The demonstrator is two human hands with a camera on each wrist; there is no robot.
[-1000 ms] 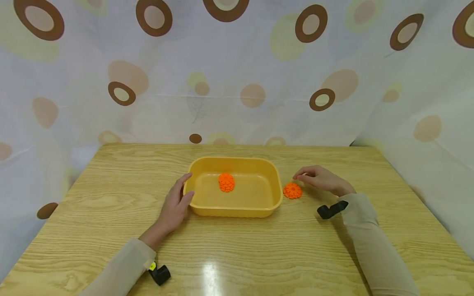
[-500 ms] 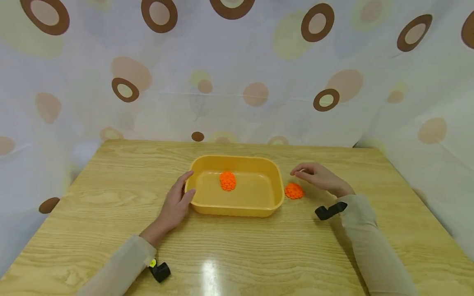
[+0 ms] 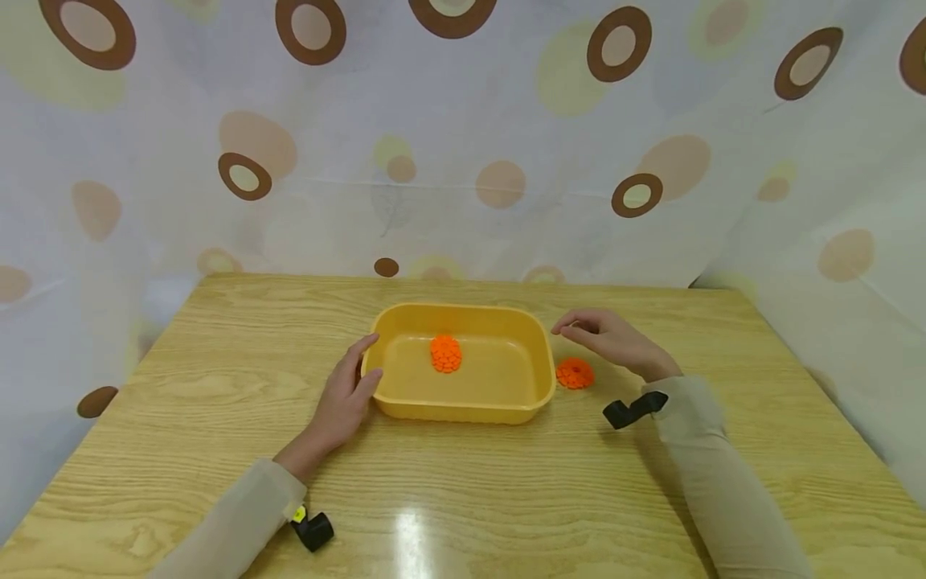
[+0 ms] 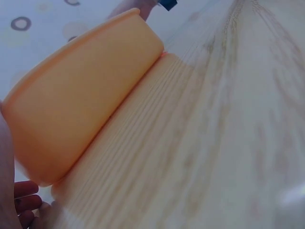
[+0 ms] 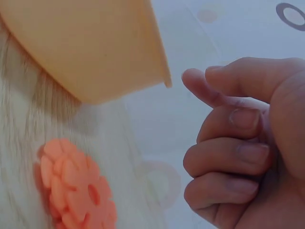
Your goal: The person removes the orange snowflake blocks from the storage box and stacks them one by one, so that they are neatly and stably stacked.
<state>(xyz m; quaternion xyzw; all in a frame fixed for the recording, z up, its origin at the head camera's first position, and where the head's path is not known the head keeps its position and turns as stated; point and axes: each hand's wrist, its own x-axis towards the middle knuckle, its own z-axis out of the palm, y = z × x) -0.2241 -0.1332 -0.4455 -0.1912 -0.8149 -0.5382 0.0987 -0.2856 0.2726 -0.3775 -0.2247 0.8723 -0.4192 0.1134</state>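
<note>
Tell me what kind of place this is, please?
Maybe a little indoor spot set up for recording. There's a wooden-looking table, a spotty sheet hanging behind it, and small black devices at the ends of the sleeves.

no readable text, numbers, brands, signs

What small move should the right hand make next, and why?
Probably ease the right hand over the tub, towards the orange pieces inside: it visibly holds nothing, it hovers beside the tub's right end, and the left hand grips the opposite end.
</note>
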